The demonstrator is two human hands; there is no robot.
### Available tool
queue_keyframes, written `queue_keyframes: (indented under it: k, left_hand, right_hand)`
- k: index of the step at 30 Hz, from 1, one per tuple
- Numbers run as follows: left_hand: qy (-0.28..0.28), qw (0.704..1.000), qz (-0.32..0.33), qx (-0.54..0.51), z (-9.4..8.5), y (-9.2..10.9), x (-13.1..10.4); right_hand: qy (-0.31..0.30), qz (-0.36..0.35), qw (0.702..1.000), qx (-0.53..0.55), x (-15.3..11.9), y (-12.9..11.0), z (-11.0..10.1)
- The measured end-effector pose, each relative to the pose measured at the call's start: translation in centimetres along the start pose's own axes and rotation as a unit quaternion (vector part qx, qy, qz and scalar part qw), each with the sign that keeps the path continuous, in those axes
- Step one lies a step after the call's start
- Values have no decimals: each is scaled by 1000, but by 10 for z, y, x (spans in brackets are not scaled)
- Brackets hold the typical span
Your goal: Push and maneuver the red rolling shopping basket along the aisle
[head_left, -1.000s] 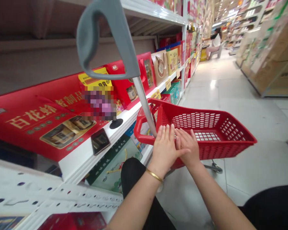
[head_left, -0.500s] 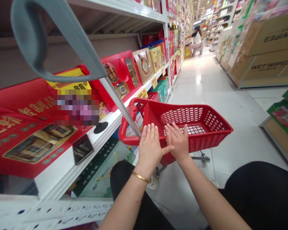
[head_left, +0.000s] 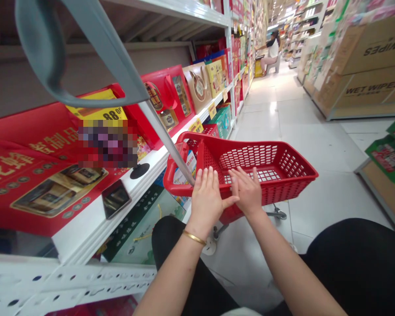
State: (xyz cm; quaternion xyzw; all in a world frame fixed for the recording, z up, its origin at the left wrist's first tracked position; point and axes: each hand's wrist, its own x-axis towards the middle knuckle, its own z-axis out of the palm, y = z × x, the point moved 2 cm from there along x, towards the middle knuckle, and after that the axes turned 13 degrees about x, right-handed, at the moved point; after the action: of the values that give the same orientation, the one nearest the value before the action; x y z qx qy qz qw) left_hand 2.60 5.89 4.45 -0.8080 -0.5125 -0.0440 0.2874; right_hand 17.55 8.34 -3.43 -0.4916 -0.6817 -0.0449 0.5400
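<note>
Both of my hands are stretched out, palms down, above the near side of a red shopping cart. My left hand, with a gold bangle at its wrist, is open, its fingers side by side and its thumb pointing right. Close against that thumb is my right hand, also open with fingers spread. Neither hand holds anything. Whether they rest on the cart's rim or hover just over it I cannot tell. Through the cart's perforated basket the pale floor shows.
A grey handle on a metal pole slants across the left. Shelves there hold red gift boxes and a dark phone-like slab. Wet-wipes cartons stand right. Down the aisle a person sits on a stool.
The view has shifted very slightly, so shelf and cart appear a little displaced. My hands keep the same pose over the cart's side.
</note>
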Motion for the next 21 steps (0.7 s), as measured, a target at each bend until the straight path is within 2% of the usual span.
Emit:
queue_keyframes:
  k: [3,5,7,10,12,15,18,20,21]
  left_hand:
    - [1,1000,-1,-3,0,2,0]
    - [2,1000,-2,-4,0,2,1]
    - [3,1000,-5,-5,1,3,2]
    - [3,1000,-8,-5,2,1,1]
    - [-2,1000,-8,-6,2,0,0]
    - [-11,1000,-6,-10,1,-1,-2]
    - [-10,1000,-5,-13,0,1,-2]
    - [-7,1000,-9,-12,0,2,-1]
    - [-5,1000,-11,-11,0,3,-1]
  right_hand:
    - [68,55,995,-40,-6,35,-18]
    - [91,67,993,-40,-7,38,-17]
    - [70,44,997,-14,-5,21,-7]
    - [6,-16,999,30,0,-16,12]
    - [-18,-34,999,34,2,-24,14]
    - [-5,-14,1000,-7,-4,3,-3]
    - [76,43,994,-65,-12,45,-25]
    - [109,66,989,-77,-13,55,-28]
    - [106,65,990,-71,-11,51,-25]
